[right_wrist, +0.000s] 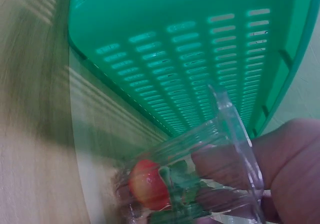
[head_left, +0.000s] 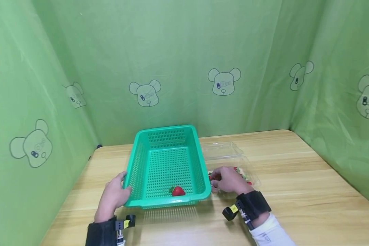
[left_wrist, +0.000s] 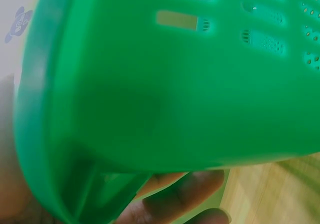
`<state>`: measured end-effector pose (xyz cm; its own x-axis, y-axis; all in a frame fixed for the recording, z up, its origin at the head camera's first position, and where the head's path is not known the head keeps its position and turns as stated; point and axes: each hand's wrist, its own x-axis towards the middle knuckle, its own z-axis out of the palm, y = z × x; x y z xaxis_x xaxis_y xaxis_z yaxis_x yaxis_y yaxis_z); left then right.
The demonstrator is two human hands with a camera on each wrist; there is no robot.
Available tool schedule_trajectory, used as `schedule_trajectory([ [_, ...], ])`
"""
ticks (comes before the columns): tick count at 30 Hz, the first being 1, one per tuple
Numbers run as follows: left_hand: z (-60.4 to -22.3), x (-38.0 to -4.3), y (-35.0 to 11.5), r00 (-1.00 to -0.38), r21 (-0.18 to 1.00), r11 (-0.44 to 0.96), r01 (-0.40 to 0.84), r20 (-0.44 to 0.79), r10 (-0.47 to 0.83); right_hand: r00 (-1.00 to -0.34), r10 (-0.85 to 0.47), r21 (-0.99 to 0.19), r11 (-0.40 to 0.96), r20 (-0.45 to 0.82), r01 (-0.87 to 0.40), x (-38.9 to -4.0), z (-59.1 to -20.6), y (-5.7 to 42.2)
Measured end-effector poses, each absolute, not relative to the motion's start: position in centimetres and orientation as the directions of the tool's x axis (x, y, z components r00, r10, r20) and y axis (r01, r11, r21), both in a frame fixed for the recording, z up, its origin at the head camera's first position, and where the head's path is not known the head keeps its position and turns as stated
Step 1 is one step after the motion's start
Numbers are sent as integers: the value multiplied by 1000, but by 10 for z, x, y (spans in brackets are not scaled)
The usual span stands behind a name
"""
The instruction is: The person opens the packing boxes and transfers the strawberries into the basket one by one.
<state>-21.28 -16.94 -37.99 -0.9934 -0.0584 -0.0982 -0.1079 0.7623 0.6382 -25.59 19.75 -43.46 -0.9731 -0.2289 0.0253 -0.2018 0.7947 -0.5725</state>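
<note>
Green plastic forms the perforated basket (head_left: 168,164), which stands at the centre of the head view on a wood-grain table (head_left: 301,184). One red strawberry (head_left: 178,192) lies inside it, near the lower edge of the basket floor, its leafy end towards the left.

Left hand (head_left: 115,193), lower left of centre: clamped on the basket's left rim, thumb at the near side. The left wrist view is largely filled by the basket wall, with fingers (left_wrist: 185,196) curled below the rim at the bottom of the frame.

Right hand (head_left: 229,179), lower right of centre: set over a clear container (head_left: 254,176) just beside the basket's right side. Thumb and fingers are bent down among the strawberries in the container (head_left: 242,173); whether they are closed on a fruit cannot be told. The right wrist view shows the digits at lower right, partly seen through the clear wall, close to a red fruit and green leaves at bottom centre. The basket's slotted side occupies the upper part of that frame.

The clear lid (head_left: 219,150) lies opened back above the container in the head view. Each wrist carries a black band (head_left: 254,206); a white sleeve (head_left: 272,232) shows at the bottom right. Behind the table hangs a green curtain (head_left: 178,41) printed with animal heads (head_left: 224,83).
</note>
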Motion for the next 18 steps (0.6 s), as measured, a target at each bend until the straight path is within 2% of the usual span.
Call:
schedule_trajectory([
  [18, -379, -212, -169, -994, 631, 770, -100, -95, -52, -985, -172, -502, 853, -12, -142, -260, -436, 202],
])
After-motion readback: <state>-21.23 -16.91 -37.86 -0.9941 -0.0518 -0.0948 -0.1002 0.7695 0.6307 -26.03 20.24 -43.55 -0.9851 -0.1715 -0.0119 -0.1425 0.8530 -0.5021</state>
